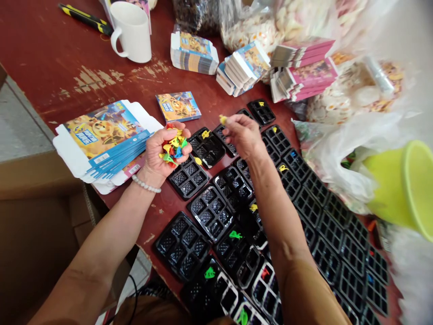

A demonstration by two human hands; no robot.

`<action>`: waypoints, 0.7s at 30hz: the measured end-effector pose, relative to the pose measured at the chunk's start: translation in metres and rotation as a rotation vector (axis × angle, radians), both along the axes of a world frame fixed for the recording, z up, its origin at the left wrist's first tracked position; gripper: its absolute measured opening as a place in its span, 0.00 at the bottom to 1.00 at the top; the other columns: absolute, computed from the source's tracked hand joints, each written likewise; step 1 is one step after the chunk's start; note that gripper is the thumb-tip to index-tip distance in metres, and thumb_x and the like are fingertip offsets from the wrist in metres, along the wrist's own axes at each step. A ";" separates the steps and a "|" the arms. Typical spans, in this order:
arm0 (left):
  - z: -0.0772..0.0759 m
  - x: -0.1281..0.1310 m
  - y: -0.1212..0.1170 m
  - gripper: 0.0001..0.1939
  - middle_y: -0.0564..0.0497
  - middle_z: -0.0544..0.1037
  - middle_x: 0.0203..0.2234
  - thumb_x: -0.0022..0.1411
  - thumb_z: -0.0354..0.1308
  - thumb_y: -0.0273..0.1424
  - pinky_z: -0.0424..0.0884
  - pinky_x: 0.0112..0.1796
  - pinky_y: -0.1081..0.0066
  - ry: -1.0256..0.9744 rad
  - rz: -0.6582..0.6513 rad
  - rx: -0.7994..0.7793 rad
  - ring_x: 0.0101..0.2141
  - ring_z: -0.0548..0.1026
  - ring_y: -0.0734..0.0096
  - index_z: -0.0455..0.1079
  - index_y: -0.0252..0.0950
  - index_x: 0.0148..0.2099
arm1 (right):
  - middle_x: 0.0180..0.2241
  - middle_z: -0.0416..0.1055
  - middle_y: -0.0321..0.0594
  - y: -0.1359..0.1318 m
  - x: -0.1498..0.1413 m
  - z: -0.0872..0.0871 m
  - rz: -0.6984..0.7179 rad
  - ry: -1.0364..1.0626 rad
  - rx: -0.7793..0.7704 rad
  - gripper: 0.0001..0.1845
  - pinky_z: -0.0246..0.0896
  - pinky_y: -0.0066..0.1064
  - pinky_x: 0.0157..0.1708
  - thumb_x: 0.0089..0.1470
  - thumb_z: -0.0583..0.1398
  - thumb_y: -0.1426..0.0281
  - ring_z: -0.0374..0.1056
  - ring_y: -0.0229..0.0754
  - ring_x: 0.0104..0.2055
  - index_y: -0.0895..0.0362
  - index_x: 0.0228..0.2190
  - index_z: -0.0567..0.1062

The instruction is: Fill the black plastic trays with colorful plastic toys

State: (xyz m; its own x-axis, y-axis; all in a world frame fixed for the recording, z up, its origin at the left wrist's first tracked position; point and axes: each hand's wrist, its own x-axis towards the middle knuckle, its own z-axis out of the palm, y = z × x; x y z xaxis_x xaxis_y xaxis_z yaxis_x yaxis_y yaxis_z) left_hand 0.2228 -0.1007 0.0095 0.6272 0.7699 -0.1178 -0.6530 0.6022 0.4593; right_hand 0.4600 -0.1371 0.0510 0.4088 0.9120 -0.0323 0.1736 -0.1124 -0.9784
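Note:
My left hand (161,149) is cupped around a pile of small plastic figures (174,146) in red, yellow, green and blue. A pale beaded bracelet (146,184) circles that wrist. My right hand (244,135) pinches one small yellow figure (223,119) between thumb and fingertips, above the black trays. Many black plastic trays (211,212) with square compartments lie in rows below both hands. Some have a single small figure on them, such as a yellow one (205,134) and a green one (235,234). My right forearm hides part of the rows.
Flattened printed boxes (104,131) lie at left beside a folded box (178,106). Box stacks (194,52), a white mug (131,34) and a utility knife (86,19) are at the back. Filled plastic bags (355,95) and a yellow-green bucket (395,185) stand right. A cardboard box (40,234) is lower left.

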 end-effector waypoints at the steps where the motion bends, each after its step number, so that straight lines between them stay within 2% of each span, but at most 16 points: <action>1: -0.001 0.000 0.000 0.05 0.49 0.80 0.32 0.59 0.65 0.31 0.60 0.15 0.77 -0.001 -0.002 -0.001 0.21 0.71 0.74 0.74 0.37 0.38 | 0.32 0.71 0.35 0.002 0.011 0.001 -0.080 -0.081 0.033 0.18 0.59 0.27 0.24 0.49 0.70 0.56 0.66 0.34 0.29 0.53 0.30 0.70; 4: -0.001 0.000 0.000 0.06 0.49 0.79 0.32 0.59 0.66 0.31 0.61 0.15 0.78 -0.010 -0.015 0.001 0.21 0.72 0.74 0.74 0.38 0.39 | 0.28 0.70 0.34 0.007 0.044 0.000 -0.235 -0.439 0.063 0.11 0.62 0.29 0.29 0.54 0.66 0.61 0.65 0.36 0.30 0.54 0.30 0.72; 6: 0.000 0.000 0.000 0.07 0.50 0.79 0.31 0.59 0.66 0.31 0.61 0.15 0.78 -0.019 -0.015 0.010 0.21 0.73 0.74 0.73 0.38 0.39 | 0.28 0.72 0.36 0.011 0.058 -0.005 -0.234 -0.631 0.013 0.07 0.64 0.32 0.33 0.54 0.65 0.65 0.66 0.37 0.31 0.55 0.30 0.74; 8: 0.002 0.000 0.000 0.07 0.50 0.78 0.30 0.58 0.66 0.31 0.60 0.15 0.79 -0.020 -0.018 0.016 0.21 0.73 0.73 0.73 0.37 0.39 | 0.28 0.73 0.36 0.013 0.065 -0.011 -0.180 -0.738 -0.059 0.05 0.65 0.35 0.37 0.53 0.64 0.67 0.66 0.38 0.31 0.56 0.29 0.75; 11: 0.004 0.000 0.000 0.06 0.50 0.78 0.30 0.61 0.65 0.31 0.61 0.14 0.79 0.006 -0.017 -0.005 0.21 0.72 0.74 0.72 0.37 0.38 | 0.28 0.74 0.36 0.013 0.062 -0.019 -0.113 -0.835 -0.101 0.03 0.65 0.36 0.40 0.51 0.64 0.70 0.66 0.40 0.32 0.57 0.30 0.78; 14: 0.004 0.000 0.001 0.04 0.50 0.78 0.30 0.66 0.61 0.32 0.61 0.14 0.79 0.008 -0.008 -0.028 0.20 0.72 0.74 0.71 0.37 0.39 | 0.32 0.75 0.38 0.003 0.042 -0.018 -0.085 -0.906 -0.020 0.08 0.65 0.38 0.44 0.50 0.65 0.70 0.67 0.42 0.35 0.57 0.35 0.81; 15: 0.004 0.000 0.001 0.04 0.50 0.78 0.30 0.67 0.60 0.32 0.62 0.14 0.79 0.001 -0.006 -0.030 0.20 0.72 0.73 0.71 0.37 0.40 | 0.33 0.75 0.38 -0.003 0.031 -0.017 -0.036 -0.903 0.008 0.08 0.65 0.38 0.45 0.52 0.65 0.69 0.67 0.42 0.36 0.56 0.36 0.81; 17: 0.003 0.000 0.002 0.04 0.50 0.78 0.30 0.68 0.59 0.32 0.62 0.14 0.79 -0.006 -0.005 -0.031 0.20 0.73 0.73 0.70 0.37 0.40 | 0.35 0.76 0.40 -0.018 0.006 -0.015 0.154 -0.852 0.019 0.08 0.66 0.37 0.44 0.56 0.65 0.67 0.67 0.41 0.36 0.56 0.37 0.82; 19: 0.002 0.000 0.002 0.03 0.50 0.78 0.30 0.68 0.59 0.32 0.62 0.14 0.79 -0.002 -0.007 -0.032 0.20 0.73 0.73 0.70 0.38 0.41 | 0.38 0.76 0.40 -0.033 -0.020 -0.015 0.371 -0.808 -0.012 0.09 0.66 0.35 0.43 0.58 0.65 0.66 0.67 0.41 0.36 0.56 0.39 0.83; 21: 0.002 0.001 0.002 0.03 0.50 0.77 0.30 0.67 0.60 0.31 0.61 0.14 0.79 0.001 -0.005 -0.026 0.20 0.72 0.73 0.70 0.38 0.40 | 0.41 0.75 0.42 -0.043 -0.039 -0.017 0.497 -0.859 -0.053 0.12 0.67 0.35 0.44 0.61 0.63 0.69 0.69 0.42 0.39 0.56 0.45 0.82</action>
State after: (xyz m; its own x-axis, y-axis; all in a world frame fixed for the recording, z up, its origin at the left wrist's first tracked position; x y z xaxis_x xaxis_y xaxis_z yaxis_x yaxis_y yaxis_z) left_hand 0.2233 -0.0985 0.0120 0.6312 0.7631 -0.1387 -0.6492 0.6176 0.4439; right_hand 0.4209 -0.1806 0.0340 -0.1160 0.9920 0.0500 0.8605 0.1255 -0.4938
